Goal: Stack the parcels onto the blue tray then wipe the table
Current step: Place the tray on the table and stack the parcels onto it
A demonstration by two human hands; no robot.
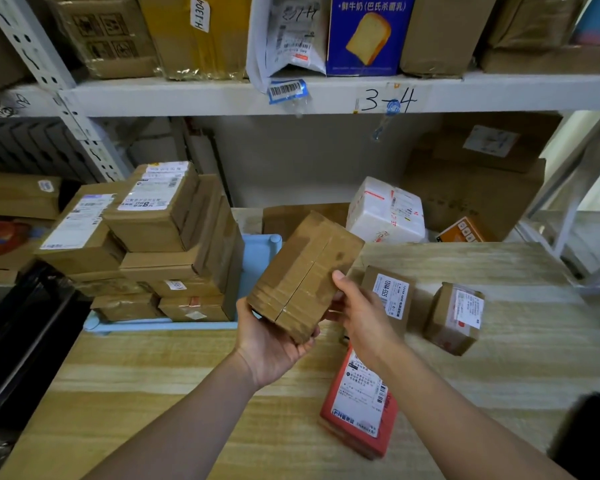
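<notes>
From my remote seat I see both hands on 1 parcel: a brown cardboard box [305,275] sealed with clear tape, held tilted in the air above the wooden table [153,393], just to the right of the blue tray [261,263]. The left hand [274,344] cups the box's near lower corner from beneath, palm up, fingers curled round the bottom edge. The right hand [361,317] clamps the right side, its thumb [338,277] pressed on the taped upper face; the other fingers sit behind the box and I cannot tell how they lie.

The tray sits at the table's far left, and its left part carries a stack of cardboard parcels [160,237] several layers high, most with white shipping labels facing up. A bare strip of blue shows at the tray's right side, next to the held box.

3 parcels lie on the table itself. A flat red-edged parcel [361,403] with a large white label rests under my right forearm. A small labelled box [390,299] stands just behind the right hand, and another small box [454,317] stands tilted to its right, apart from it.

Further back, past the table edge, a white wrapped parcel [385,211] sits beside an orange box [459,230]. A grey shelf [222,97] marked "3-4" runs overhead, holding more cartons.
</notes>
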